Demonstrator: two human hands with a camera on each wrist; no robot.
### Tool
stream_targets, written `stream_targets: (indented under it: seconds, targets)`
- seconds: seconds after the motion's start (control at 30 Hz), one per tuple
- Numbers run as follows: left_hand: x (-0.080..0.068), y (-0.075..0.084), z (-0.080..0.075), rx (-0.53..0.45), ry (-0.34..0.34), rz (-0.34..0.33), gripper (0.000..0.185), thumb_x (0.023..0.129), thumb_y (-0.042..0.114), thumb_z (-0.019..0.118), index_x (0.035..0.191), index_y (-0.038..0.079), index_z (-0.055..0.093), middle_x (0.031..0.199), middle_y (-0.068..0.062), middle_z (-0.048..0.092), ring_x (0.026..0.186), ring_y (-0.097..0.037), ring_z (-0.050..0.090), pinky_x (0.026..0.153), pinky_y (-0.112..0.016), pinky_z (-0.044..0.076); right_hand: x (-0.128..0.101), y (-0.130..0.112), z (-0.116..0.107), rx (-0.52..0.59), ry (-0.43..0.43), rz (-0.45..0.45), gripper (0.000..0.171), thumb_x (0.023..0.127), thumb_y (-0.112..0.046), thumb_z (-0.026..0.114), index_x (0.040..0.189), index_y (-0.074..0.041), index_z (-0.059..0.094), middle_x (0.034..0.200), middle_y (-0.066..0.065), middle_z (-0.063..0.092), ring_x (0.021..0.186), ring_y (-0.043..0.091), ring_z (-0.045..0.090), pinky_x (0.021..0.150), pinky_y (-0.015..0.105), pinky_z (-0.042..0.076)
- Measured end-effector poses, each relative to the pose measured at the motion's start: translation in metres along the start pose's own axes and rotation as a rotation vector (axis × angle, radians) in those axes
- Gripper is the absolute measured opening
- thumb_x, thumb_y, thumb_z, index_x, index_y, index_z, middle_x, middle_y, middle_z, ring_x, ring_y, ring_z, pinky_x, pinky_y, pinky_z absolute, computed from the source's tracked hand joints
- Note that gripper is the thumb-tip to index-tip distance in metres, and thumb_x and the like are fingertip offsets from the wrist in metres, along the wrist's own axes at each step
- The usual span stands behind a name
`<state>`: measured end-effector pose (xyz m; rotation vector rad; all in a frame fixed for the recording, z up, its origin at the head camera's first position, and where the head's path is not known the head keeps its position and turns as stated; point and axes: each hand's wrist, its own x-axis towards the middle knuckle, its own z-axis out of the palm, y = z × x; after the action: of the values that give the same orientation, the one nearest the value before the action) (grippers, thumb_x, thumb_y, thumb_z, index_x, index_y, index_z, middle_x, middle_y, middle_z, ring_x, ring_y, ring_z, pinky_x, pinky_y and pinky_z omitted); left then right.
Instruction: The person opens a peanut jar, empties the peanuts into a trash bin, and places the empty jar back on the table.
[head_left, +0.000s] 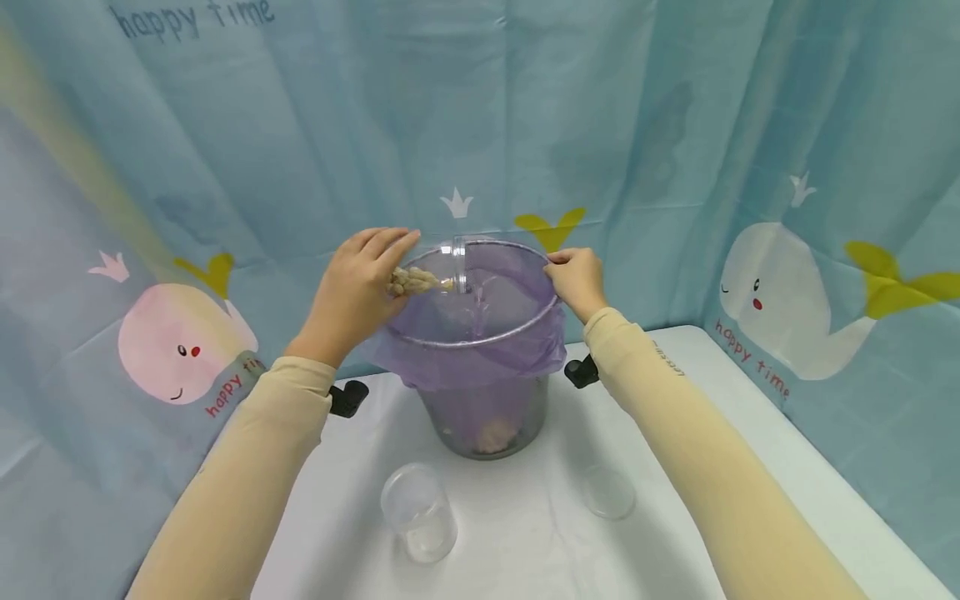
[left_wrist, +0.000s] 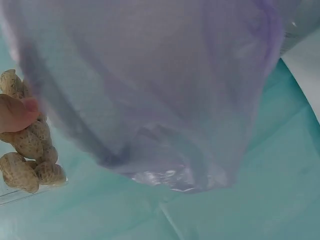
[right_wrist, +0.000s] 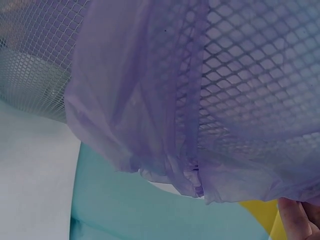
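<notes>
My left hand (head_left: 360, 287) grips a clear jar (head_left: 441, 254) tipped onto its side, its mouth pointing right over the bin's opening. Peanuts in their shells (head_left: 412, 282) lie along the jar's lower side; the left wrist view shows several peanuts (left_wrist: 31, 142) beside the thumb (left_wrist: 17, 112). Below is a mesh waste bin (head_left: 525, 408) lined with a purple plastic bag (head_left: 487, 367) folded over its rim. On the far right of that rim, my right hand (head_left: 579, 282) holds the edge with curled fingers. Something pale (head_left: 497, 435) shows faintly at the bin's bottom.
On the white table (head_left: 517, 533), a second clear jar (head_left: 420, 512) stands in front of the bin to the left. A clear round lid (head_left: 608, 492) lies flat at the right. Blue printed curtains (head_left: 585, 108) hang behind and on both sides.
</notes>
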<state>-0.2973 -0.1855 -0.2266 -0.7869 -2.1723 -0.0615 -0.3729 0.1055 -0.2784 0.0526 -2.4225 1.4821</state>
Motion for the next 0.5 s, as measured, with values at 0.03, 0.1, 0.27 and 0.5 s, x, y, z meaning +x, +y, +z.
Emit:
stream_targets:
  seconds: [0.03, 0.1, 0.27, 0.5]
  targets:
    - [-0.0005, 0.0001, 0.0010, 0.001, -0.024, 0.012, 0.074, 0.072, 0.002, 0.085, 0.140, 0.003, 0.054, 0.136, -0.018, 0.059, 0.128, -0.040, 0.052, 0.113, -0.052, 0.041, 0.0000, -0.0002, -0.0002, -0.001, 0.002, 0.002, 0.030, 0.097, -0.011, 0.060, 0.125, -0.002, 0.068, 0.125, 0.019, 0.069, 0.105, 0.033, 0.069, 0.088, 0.042, 0.060]
    - [-0.0013, 0.0004, 0.0018, 0.016, -0.052, 0.018, 0.073, 0.073, 0.003, 0.084, 0.140, 0.004, 0.054, 0.136, -0.018, 0.060, 0.128, -0.040, 0.052, 0.113, -0.052, 0.042, 0.0004, -0.0003, -0.0004, -0.002, 0.005, 0.002, 0.030, 0.097, -0.011, 0.061, 0.124, -0.002, 0.068, 0.124, 0.018, 0.069, 0.104, 0.033, 0.069, 0.088, 0.042, 0.060]
    - [0.0009, -0.0010, -0.0016, 0.066, -0.065, 0.027, 0.074, 0.070, -0.001, 0.083, 0.138, 0.005, 0.056, 0.136, -0.018, 0.060, 0.128, -0.040, 0.052, 0.112, -0.052, 0.042, 0.0011, -0.0012, -0.0001, -0.004, 0.005, -0.007, 0.030, 0.096, -0.011, 0.062, 0.124, -0.001, 0.068, 0.124, 0.019, 0.069, 0.105, 0.033, 0.069, 0.089, 0.042, 0.060]
    - [-0.0019, -0.0012, 0.0032, 0.041, -0.102, 0.016, 0.071, 0.073, -0.003, 0.079, 0.139, 0.004, 0.055, 0.137, -0.019, 0.059, 0.128, -0.040, 0.052, 0.112, -0.053, 0.043, 0.0016, -0.0011, 0.0004, -0.012, 0.012, -0.008, 0.030, 0.097, -0.011, 0.061, 0.124, -0.002, 0.069, 0.123, 0.019, 0.070, 0.104, 0.033, 0.069, 0.088, 0.042, 0.060]
